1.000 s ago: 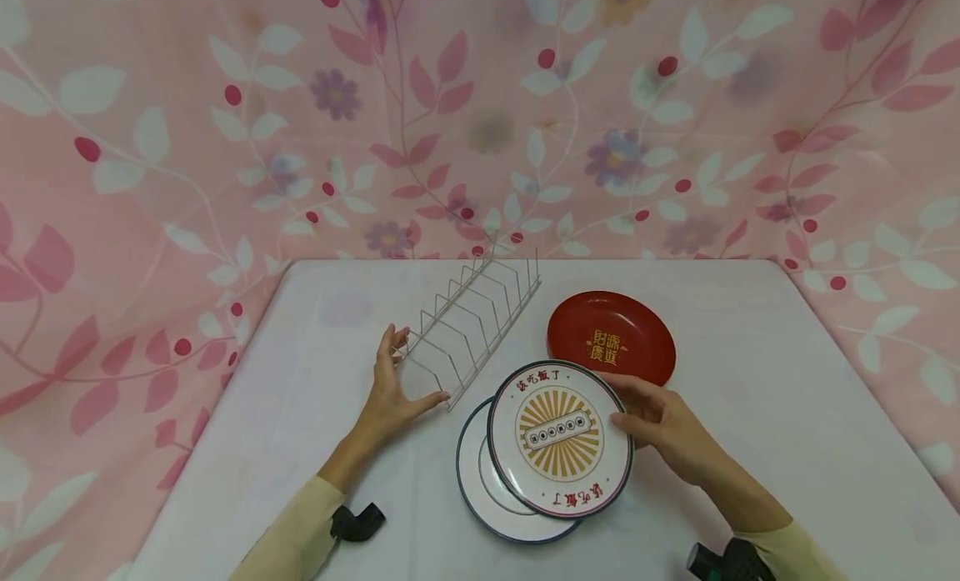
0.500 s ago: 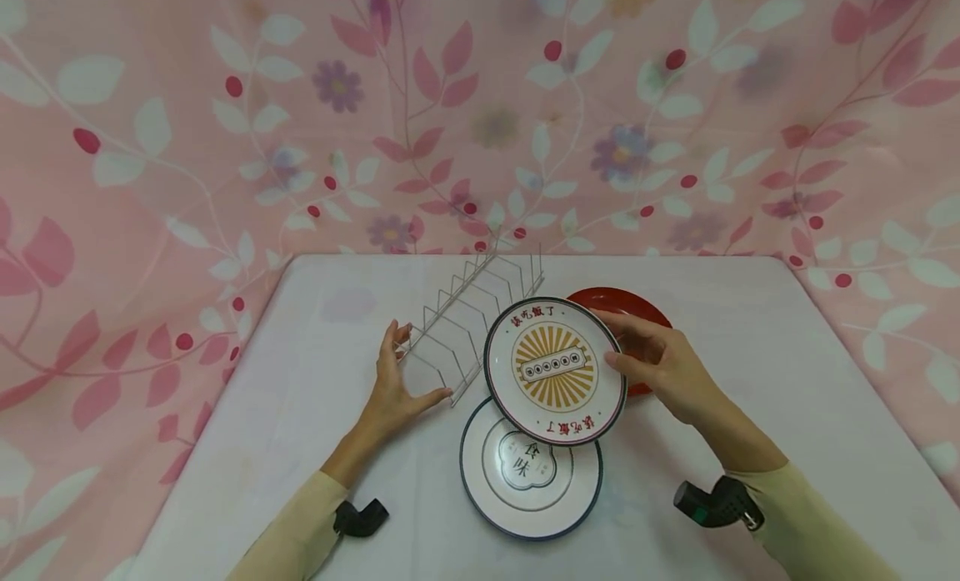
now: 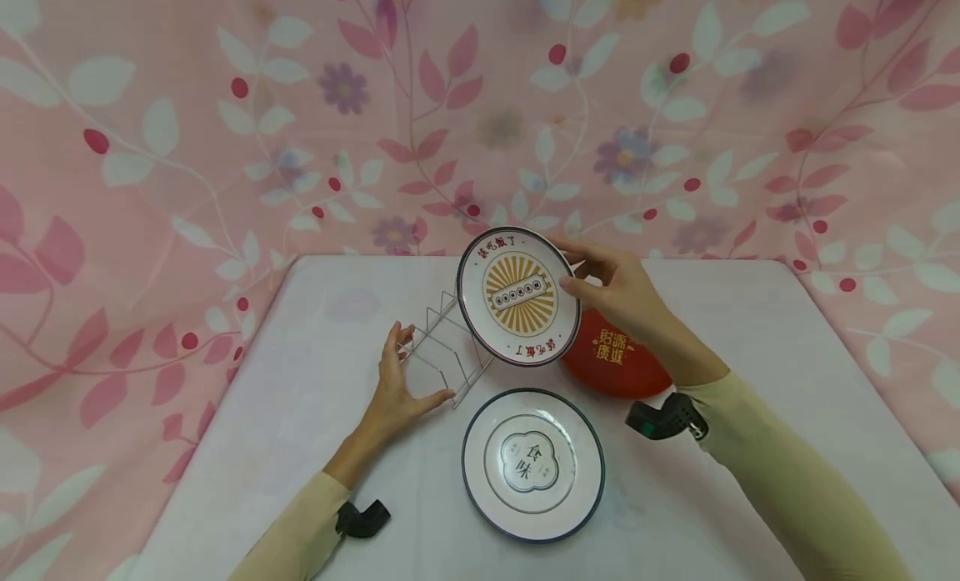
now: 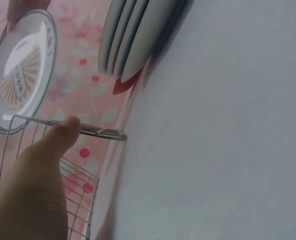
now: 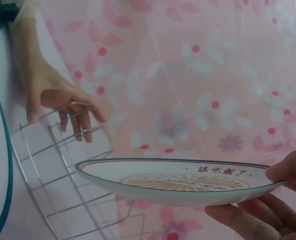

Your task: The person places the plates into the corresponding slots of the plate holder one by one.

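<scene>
My right hand [image 3: 611, 285] pinches a white plate [image 3: 517, 298] by its right rim, thumb on the face and fingers beneath. The plate carries a yellow sunburst and red characters, and it is held up over the far part of a wire dish rack [image 3: 438, 356], hiding that part. With my left hand [image 3: 397, 389] I grip the rack's near end; the thumb [image 4: 62, 135] lies along its wire in the left wrist view. A stack of white plates [image 3: 532, 514] with blue rims lies right of the left hand. In the left wrist view the stacked plates [image 4: 137, 40] show edge-on.
A red oval plate [image 3: 615, 364] with gold characters lies behind the stack, partly covered by my right arm and the held plate. The white-covered table [image 3: 787, 414] ends at a pink floral backdrop [image 3: 675, 147].
My right hand has lifted the sunburst plate off the stack and carried it away from me and slightly left, over the rack. The left hand stays in place on the rack.
</scene>
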A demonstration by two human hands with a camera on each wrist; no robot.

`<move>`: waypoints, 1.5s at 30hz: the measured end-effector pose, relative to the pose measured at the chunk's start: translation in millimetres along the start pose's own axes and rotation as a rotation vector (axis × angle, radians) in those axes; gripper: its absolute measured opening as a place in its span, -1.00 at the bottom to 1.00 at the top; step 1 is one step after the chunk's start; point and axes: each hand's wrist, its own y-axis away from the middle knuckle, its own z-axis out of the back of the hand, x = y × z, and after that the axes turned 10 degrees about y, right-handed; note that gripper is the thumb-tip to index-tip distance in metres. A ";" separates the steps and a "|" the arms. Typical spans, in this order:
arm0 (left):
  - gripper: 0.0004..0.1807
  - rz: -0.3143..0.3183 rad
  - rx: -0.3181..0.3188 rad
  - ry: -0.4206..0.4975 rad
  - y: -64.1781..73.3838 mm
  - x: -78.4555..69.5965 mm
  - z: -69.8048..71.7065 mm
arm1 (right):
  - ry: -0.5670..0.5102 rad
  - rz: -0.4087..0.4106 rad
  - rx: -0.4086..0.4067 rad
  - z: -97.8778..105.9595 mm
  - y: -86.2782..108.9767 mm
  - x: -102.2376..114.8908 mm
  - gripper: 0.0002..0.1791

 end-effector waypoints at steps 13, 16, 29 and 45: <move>0.51 0.033 -0.031 -0.116 0.3 -2.2 1.0 | -0.030 -0.030 0.003 -31.0 -27.1 5.7 -0.48; 0.51 0.036 -0.039 -0.133 0.4 -3.2 1.4 | -0.016 -0.050 -0.001 -35.8 -29.9 6.4 -0.49; 0.53 0.044 -0.079 -0.189 2.3 -4.2 2.3 | 0.110 0.031 0.000 -74.7 -30.5 7.9 -0.51; 0.29 -0.017 -0.091 -0.240 2.4 -3.8 2.1 | 0.027 0.021 0.045 -120.8 -21.5 -22.4 -0.51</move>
